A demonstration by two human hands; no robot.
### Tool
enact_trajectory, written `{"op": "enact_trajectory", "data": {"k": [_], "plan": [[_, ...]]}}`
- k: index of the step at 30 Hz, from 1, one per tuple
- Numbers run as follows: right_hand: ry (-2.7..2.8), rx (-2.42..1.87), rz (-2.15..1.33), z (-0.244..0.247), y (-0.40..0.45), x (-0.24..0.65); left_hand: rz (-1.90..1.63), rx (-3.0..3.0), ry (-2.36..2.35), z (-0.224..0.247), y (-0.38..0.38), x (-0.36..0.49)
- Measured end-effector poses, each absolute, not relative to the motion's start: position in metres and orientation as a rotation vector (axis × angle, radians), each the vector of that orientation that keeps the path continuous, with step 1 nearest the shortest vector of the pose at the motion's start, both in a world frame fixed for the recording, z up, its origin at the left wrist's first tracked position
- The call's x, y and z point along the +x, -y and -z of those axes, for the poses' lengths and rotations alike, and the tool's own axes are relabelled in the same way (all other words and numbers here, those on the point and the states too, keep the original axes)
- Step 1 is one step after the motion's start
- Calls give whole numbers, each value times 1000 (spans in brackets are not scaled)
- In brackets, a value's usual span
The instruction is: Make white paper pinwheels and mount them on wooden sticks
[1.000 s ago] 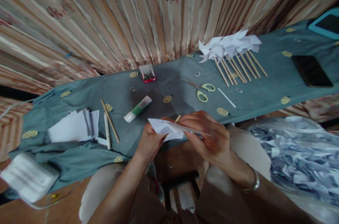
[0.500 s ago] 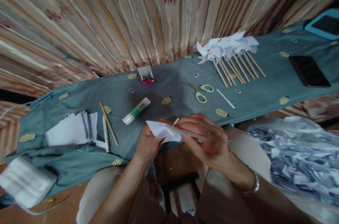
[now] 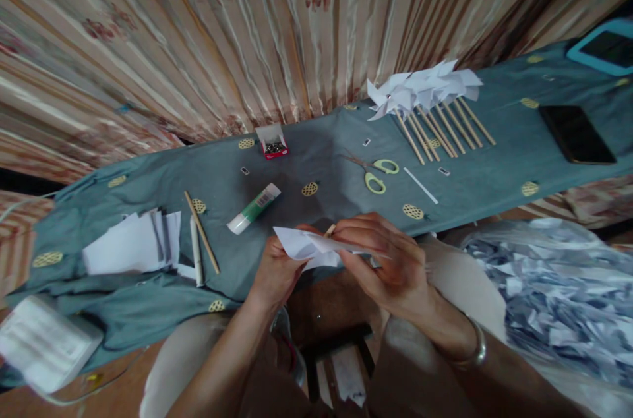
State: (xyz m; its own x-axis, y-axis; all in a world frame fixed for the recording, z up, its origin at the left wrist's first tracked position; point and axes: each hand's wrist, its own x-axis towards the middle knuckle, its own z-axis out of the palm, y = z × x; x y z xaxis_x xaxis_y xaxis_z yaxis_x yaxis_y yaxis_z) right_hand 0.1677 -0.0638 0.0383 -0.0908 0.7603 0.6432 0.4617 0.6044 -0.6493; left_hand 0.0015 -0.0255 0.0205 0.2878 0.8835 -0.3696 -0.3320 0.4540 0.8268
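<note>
A white paper pinwheel (image 3: 309,245) is held between both hands above the front edge of the cloth-covered table. My left hand (image 3: 281,271) closes on its left side, fingertips partly hidden behind the paper. My right hand (image 3: 388,260) grips the right side, with fingers bent over the top. The tip of a wooden stick (image 3: 330,231) shows behind the paper by the right fingers; the rest of it is hidden. Finished-looking paper pinwheels (image 3: 425,91) on sticks lie in a row at the back right.
On the patterned cloth (image 3: 321,161) lie a glue stick (image 3: 254,208), an open box of pins (image 3: 272,143), scissors (image 3: 378,174), a paper strip (image 3: 420,185), a paper stack (image 3: 133,243), a wooden stick (image 3: 202,231) and a phone (image 3: 577,134). A bag of paper scraps (image 3: 558,299) sits right.
Both hands keep hold of the paper pinwheel in almost the same pose. The view has shifted very slightly; nothing on the table has visibly moved.
</note>
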Motion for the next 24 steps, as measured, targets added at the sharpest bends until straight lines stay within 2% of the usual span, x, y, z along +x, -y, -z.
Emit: {"op": "enact_trajectory", "data": {"k": [3, 7, 13, 24], "plan": [[1603, -1071, -466, -37, 63, 166, -924, 692, -974, -14, 28, 1], [1341, -1184, -816, -29, 60, 163, -910, 685, -991, -9, 31, 3], [935, -1093, -1284, -17, 44, 160, -933, 667, -1018, -14, 28, 9], [678, -1062, -1515, -2, 24, 149, -1074, 545, -1086, -2, 43, 11]]}}
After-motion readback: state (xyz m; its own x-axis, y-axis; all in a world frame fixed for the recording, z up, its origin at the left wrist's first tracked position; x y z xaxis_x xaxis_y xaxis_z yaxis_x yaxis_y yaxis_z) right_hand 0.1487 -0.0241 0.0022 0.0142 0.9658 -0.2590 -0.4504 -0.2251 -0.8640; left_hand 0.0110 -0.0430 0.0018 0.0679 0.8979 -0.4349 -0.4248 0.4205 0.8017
